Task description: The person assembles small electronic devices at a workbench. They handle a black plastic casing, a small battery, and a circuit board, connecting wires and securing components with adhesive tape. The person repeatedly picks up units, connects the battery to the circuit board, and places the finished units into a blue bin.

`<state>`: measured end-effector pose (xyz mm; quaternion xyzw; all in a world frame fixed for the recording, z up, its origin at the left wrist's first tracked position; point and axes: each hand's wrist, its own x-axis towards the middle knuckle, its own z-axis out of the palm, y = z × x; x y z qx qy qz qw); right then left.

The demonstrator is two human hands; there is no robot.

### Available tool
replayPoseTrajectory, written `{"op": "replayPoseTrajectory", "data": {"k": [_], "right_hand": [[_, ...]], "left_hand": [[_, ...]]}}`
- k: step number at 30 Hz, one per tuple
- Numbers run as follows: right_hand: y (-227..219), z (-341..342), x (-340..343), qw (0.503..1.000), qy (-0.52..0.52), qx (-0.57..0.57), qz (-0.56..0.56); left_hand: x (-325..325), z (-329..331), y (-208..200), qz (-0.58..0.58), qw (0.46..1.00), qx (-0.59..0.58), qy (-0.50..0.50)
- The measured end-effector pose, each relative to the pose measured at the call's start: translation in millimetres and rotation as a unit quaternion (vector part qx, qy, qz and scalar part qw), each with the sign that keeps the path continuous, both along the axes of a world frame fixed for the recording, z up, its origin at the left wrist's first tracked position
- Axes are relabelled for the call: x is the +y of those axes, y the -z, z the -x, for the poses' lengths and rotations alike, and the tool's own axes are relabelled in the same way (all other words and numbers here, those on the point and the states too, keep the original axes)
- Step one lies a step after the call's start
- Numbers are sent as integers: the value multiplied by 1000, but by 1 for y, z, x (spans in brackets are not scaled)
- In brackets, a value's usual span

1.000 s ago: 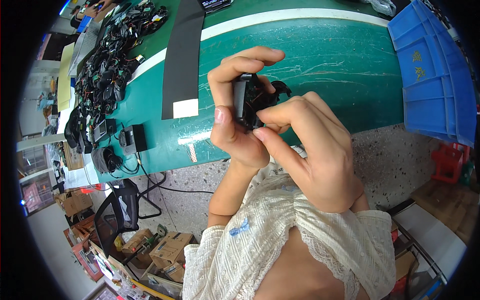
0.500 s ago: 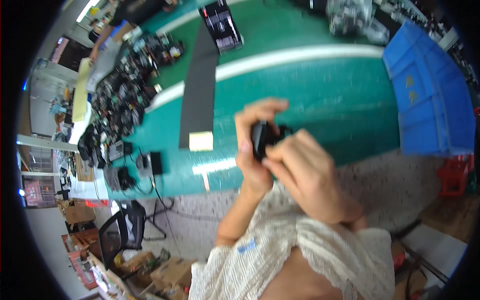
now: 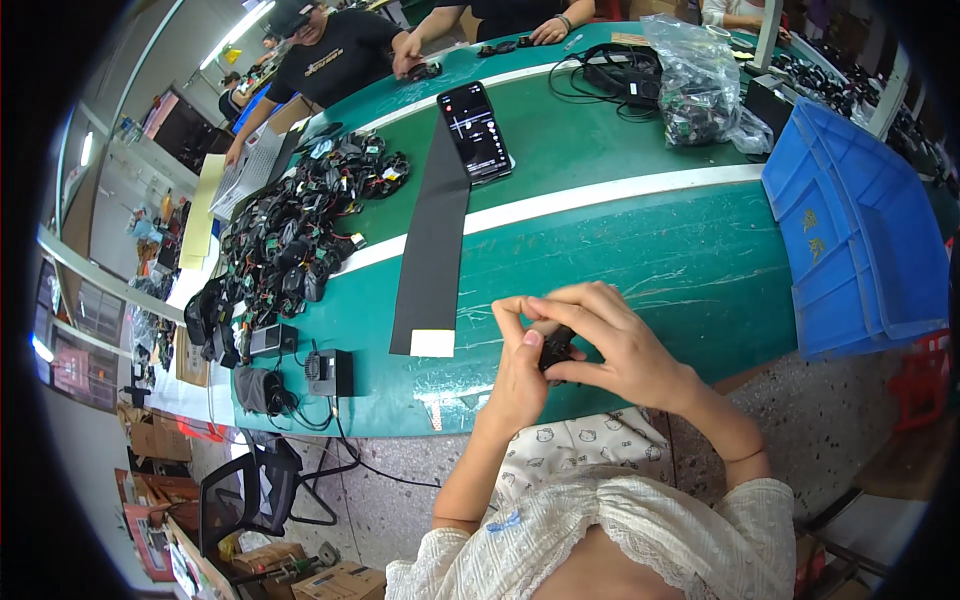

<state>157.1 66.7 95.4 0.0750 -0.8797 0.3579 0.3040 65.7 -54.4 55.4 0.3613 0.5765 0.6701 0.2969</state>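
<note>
In front of my body, over the near edge of the green table (image 3: 620, 240), both hands are closed around a small black plastic part (image 3: 557, 348). My left hand (image 3: 520, 362) grips it from the left, thumb up against its side. My right hand (image 3: 625, 345) arches over from the right, its fingers reaching across the top to the left fingers and its thumb below. The fingers hide much of the part, so its exact kind does not show. Left of my hands lies a long black strip (image 3: 435, 240) with a pale end.
A smartphone (image 3: 475, 132) lies at the strip's far end. To the left are a heap of black parts (image 3: 290, 235) and a black box with cables (image 3: 330, 372). A blue bin (image 3: 850, 230) stands right, a plastic bag (image 3: 690, 90) behind. Co-workers (image 3: 345, 50) sit across.
My head view has tilted up, bringing co-workers into sight. My right hand has swung from beside the black part to over it, its fingers now meeting the left hand's.
</note>
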Motion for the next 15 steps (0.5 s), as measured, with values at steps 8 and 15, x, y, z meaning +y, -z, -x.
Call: {"op": "replayPoseTrajectory", "data": {"k": [8, 15], "right_hand": [[24, 8, 5, 994, -37, 4, 98], [31, 6, 4, 975, -5, 58, 213]], "left_hand": [[15, 5, -11, 5, 999, 28, -35], [23, 5, -15, -34, 997, 11, -73]]}}
